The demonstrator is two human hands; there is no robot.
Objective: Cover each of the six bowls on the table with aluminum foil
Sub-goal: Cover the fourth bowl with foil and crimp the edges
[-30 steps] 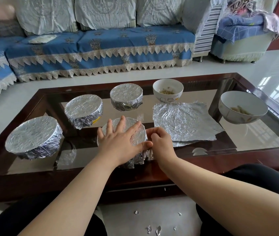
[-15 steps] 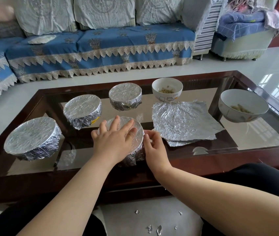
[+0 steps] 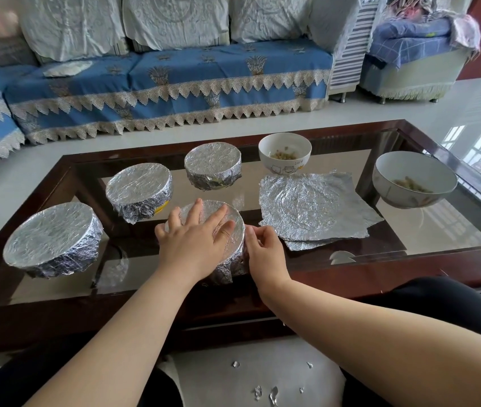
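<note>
Left hand (image 3: pixel 196 245): fingers spread flat, palm pressing on top of the foil-wrapped bowl (image 3: pixel 234 230) directly beneath it. A second ago I had the fingers fanned wider and the thumb hooked over the near rim; they have since drawn together and slid toward the far side of the lid.

Right hand (image 3: pixel 264 251): fingers curled, pinching the foil skirt at the bowl's right rim. It has dropped from the top edge to the side wall, so I judge the step in hand to be crimping, with this bowl nearly sealed.

Covered, left of my left hand: one wide bowl (image 3: pixel 52 239) furthest out, a second (image 3: pixel 139 189) nearer. Covered, beyond both hands: a third (image 3: pixel 212 165). None of these has shifted.

Uncovered, beyond my right hand: a small white bowl (image 3: pixel 284 152) with food in it. Uncovered, far to its right: a large white bowl (image 3: pixel 414 179), likewise with food.

Loose foil sheets (image 3: pixel 315 207): stacked flat just right of my right hand, in the same spot as before.

Tally, by my reckoning: three done, the fourth finishing, two outstanding. The glass table (image 3: pixel 350 277) carries all of it.
</note>
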